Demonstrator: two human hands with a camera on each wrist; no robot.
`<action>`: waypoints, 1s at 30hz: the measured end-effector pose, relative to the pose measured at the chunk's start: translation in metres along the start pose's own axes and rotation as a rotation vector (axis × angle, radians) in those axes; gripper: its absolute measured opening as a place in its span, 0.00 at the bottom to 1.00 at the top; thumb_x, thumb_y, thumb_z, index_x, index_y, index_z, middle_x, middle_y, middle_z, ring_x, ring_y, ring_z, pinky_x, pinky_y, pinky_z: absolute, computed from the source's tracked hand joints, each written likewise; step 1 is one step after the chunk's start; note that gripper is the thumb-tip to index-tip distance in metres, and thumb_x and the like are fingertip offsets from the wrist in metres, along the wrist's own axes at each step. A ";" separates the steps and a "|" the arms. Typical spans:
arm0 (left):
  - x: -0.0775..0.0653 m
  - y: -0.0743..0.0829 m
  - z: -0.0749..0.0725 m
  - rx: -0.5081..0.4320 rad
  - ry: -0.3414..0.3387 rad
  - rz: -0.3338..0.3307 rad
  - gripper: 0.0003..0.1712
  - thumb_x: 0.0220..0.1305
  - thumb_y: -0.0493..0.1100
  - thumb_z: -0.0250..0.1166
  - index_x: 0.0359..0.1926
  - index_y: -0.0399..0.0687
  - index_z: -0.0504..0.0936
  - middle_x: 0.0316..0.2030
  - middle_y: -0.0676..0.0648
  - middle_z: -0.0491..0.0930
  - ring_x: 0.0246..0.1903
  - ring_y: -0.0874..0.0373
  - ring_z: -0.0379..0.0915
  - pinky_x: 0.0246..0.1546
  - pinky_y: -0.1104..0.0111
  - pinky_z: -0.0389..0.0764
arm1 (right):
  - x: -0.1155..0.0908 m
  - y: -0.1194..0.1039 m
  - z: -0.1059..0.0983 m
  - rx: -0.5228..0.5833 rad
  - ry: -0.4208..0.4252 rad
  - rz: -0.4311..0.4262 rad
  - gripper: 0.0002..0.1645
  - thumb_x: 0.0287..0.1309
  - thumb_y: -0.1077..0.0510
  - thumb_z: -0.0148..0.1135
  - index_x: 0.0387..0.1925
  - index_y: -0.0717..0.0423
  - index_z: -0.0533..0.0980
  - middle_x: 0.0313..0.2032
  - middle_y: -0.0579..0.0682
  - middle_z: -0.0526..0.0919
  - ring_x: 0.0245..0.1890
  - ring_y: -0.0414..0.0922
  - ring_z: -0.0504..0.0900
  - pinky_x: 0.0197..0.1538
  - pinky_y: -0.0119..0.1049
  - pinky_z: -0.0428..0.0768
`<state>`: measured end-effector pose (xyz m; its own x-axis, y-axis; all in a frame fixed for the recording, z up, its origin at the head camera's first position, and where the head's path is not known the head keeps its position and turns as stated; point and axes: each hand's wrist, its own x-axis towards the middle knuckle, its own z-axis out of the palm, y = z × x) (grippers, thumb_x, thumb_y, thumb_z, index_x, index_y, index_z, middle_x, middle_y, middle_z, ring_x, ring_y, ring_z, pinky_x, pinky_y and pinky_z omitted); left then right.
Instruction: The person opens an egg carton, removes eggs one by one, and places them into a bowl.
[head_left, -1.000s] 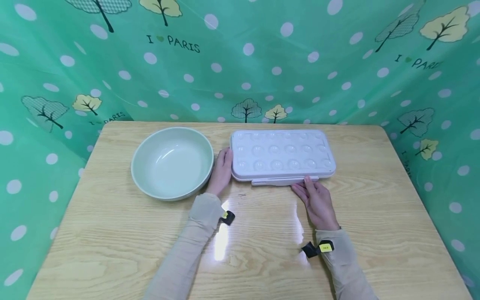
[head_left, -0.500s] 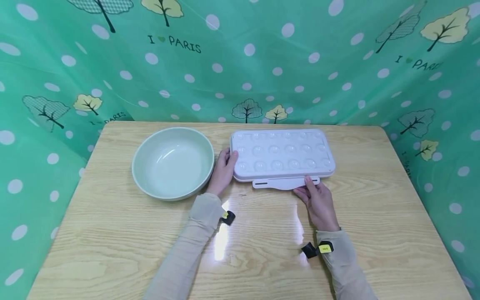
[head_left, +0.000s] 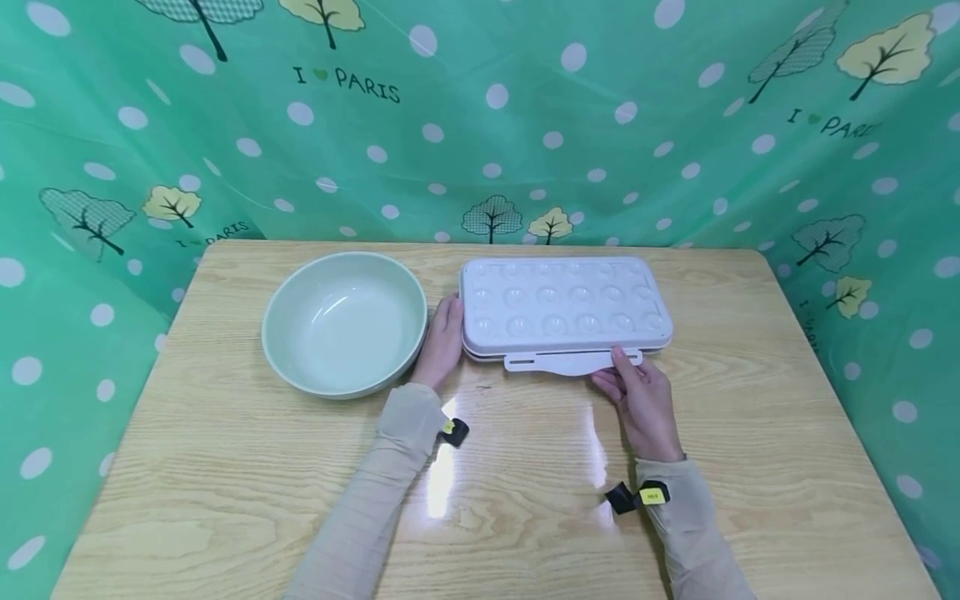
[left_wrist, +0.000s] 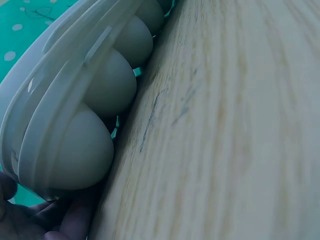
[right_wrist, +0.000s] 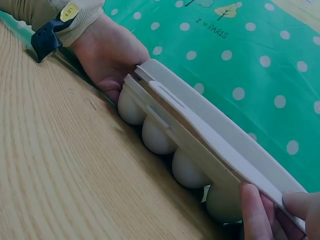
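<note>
While the green dotted curtain (head_left: 480,125) hangs behind everything, the wooden surface (head_left: 225,483) spreads out under my arms and carries two things side by side. On the left sits a pale green bowl (head_left: 344,323), round and upright. Just to its right, toward the far middle of the surface, lies the white egg tray (head_left: 566,307), a long closed box with rows of round domes in its lid. From the wrist views I can see the rounded cups of its underside resting on the wood, and the lid sitting slightly above the base along the near edge.

A flat white tab (head_left: 572,362) sticks out from the tray's near edge. My right hand (head_left: 642,404) is at the right end of that tab: the thumb lies on top of it and the fingertips (right_wrist: 255,212) curl up beneath, so that grip pinches the tab. My left hand (head_left: 442,342) lies in the narrow gap between bowl and tray, fingers fairly straight and pressed flat against the tray's left end; that grip is not closed round anything, only bracing the box. Both sleeves (head_left: 390,475) are beige, each with a small black and yellow tag (head_left: 454,432) at the wrist.
</note>
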<state>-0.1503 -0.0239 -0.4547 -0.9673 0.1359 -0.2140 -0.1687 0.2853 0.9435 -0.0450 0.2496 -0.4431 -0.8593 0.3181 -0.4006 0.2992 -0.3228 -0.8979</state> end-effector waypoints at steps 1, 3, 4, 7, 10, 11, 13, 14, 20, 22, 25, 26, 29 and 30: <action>0.000 0.000 0.000 0.000 -0.001 -0.001 0.34 0.79 0.61 0.33 0.75 0.49 0.57 0.74 0.44 0.60 0.75 0.50 0.51 0.77 0.56 0.49 | 0.000 -0.001 0.000 0.007 -0.002 -0.001 0.26 0.65 0.46 0.62 0.55 0.59 0.72 0.37 0.48 0.86 0.37 0.39 0.86 0.50 0.33 0.84; -0.001 0.001 0.000 0.000 -0.001 -0.010 0.34 0.79 0.61 0.33 0.75 0.49 0.57 0.74 0.45 0.59 0.75 0.51 0.50 0.77 0.56 0.49 | -0.001 -0.002 0.000 0.025 -0.001 -0.014 0.25 0.64 0.47 0.62 0.55 0.60 0.73 0.37 0.48 0.86 0.36 0.39 0.86 0.50 0.33 0.84; -0.001 0.002 0.000 0.001 -0.002 -0.015 0.34 0.78 0.61 0.33 0.76 0.49 0.56 0.75 0.46 0.58 0.75 0.51 0.49 0.77 0.56 0.49 | -0.001 -0.003 0.001 0.036 0.001 -0.022 0.25 0.64 0.48 0.63 0.55 0.60 0.73 0.36 0.48 0.86 0.36 0.39 0.86 0.49 0.33 0.84; -0.003 0.004 0.001 0.006 -0.005 -0.020 0.35 0.78 0.62 0.33 0.76 0.49 0.55 0.76 0.46 0.56 0.76 0.52 0.47 0.77 0.56 0.47 | -0.002 -0.006 0.001 0.074 0.012 -0.050 0.24 0.64 0.49 0.63 0.54 0.61 0.73 0.34 0.49 0.86 0.33 0.40 0.86 0.46 0.33 0.85; -0.004 0.005 0.000 0.010 -0.015 -0.024 0.36 0.78 0.62 0.33 0.77 0.49 0.54 0.76 0.46 0.54 0.76 0.51 0.45 0.77 0.56 0.46 | -0.004 -0.009 0.002 0.089 0.016 -0.065 0.24 0.63 0.50 0.64 0.54 0.61 0.73 0.33 0.49 0.86 0.31 0.40 0.86 0.44 0.32 0.86; -0.005 0.005 0.000 0.010 -0.017 -0.024 0.36 0.78 0.62 0.33 0.77 0.48 0.53 0.76 0.46 0.54 0.76 0.51 0.45 0.77 0.56 0.46 | -0.004 -0.009 0.002 0.090 0.015 -0.069 0.24 0.63 0.50 0.64 0.54 0.61 0.73 0.33 0.49 0.86 0.31 0.40 0.86 0.44 0.32 0.86; -0.006 0.005 -0.001 0.006 -0.021 -0.024 0.36 0.78 0.62 0.33 0.77 0.49 0.53 0.76 0.46 0.54 0.76 0.52 0.46 0.77 0.56 0.46 | -0.005 -0.010 0.003 0.090 0.011 -0.080 0.25 0.63 0.50 0.64 0.55 0.61 0.72 0.33 0.50 0.86 0.31 0.40 0.86 0.44 0.32 0.86; -0.006 0.005 -0.001 0.005 -0.021 -0.025 0.36 0.78 0.62 0.33 0.77 0.49 0.54 0.76 0.46 0.54 0.76 0.52 0.46 0.77 0.56 0.46 | -0.005 -0.011 0.003 0.089 0.010 -0.087 0.25 0.63 0.50 0.64 0.55 0.61 0.72 0.33 0.50 0.86 0.32 0.40 0.86 0.44 0.32 0.86; -0.006 0.002 -0.002 -0.001 -0.004 0.001 0.34 0.79 0.59 0.31 0.76 0.48 0.56 0.76 0.46 0.56 0.76 0.53 0.47 0.77 0.58 0.47 | -0.005 -0.015 0.007 0.089 0.006 -0.145 0.24 0.64 0.51 0.64 0.54 0.62 0.73 0.34 0.51 0.86 0.31 0.41 0.86 0.42 0.32 0.86; -0.006 0.001 -0.001 0.001 0.003 0.017 0.32 0.80 0.57 0.32 0.76 0.47 0.57 0.75 0.45 0.57 0.76 0.53 0.48 0.77 0.58 0.48 | -0.005 -0.016 0.008 0.093 0.008 -0.164 0.24 0.63 0.51 0.64 0.53 0.63 0.73 0.34 0.51 0.86 0.31 0.41 0.86 0.42 0.32 0.86; -0.005 -0.001 0.002 0.008 0.021 0.044 0.30 0.80 0.53 0.36 0.75 0.46 0.58 0.74 0.45 0.60 0.75 0.52 0.51 0.77 0.58 0.50 | -0.005 -0.020 0.009 0.092 0.015 -0.197 0.24 0.63 0.51 0.64 0.53 0.64 0.74 0.34 0.53 0.86 0.30 0.41 0.86 0.42 0.32 0.86; -0.004 -0.001 0.003 0.010 0.026 0.052 0.29 0.80 0.51 0.37 0.75 0.45 0.58 0.74 0.45 0.60 0.75 0.52 0.51 0.76 0.59 0.51 | -0.005 -0.021 0.010 0.086 0.018 -0.208 0.24 0.63 0.51 0.64 0.53 0.64 0.75 0.34 0.53 0.87 0.31 0.41 0.86 0.42 0.32 0.86; -0.003 -0.002 0.004 0.014 0.037 0.069 0.28 0.80 0.49 0.40 0.75 0.45 0.58 0.73 0.44 0.61 0.74 0.53 0.53 0.76 0.59 0.53 | -0.005 -0.025 0.011 0.071 0.023 -0.231 0.24 0.63 0.50 0.64 0.53 0.63 0.75 0.35 0.53 0.86 0.31 0.42 0.86 0.42 0.32 0.86; -0.003 -0.002 0.004 0.018 0.039 0.068 0.28 0.80 0.49 0.40 0.75 0.45 0.58 0.73 0.45 0.61 0.74 0.53 0.53 0.76 0.60 0.53 | -0.005 -0.026 0.012 0.069 0.022 -0.238 0.24 0.63 0.50 0.64 0.53 0.63 0.75 0.35 0.53 0.86 0.31 0.42 0.86 0.42 0.32 0.86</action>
<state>-0.1460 -0.0208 -0.4567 -0.9831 0.1181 -0.1396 -0.0996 0.2942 0.9505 -0.0530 0.2458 -0.4154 -0.8927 0.4114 -0.1840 0.0599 -0.2964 -0.9532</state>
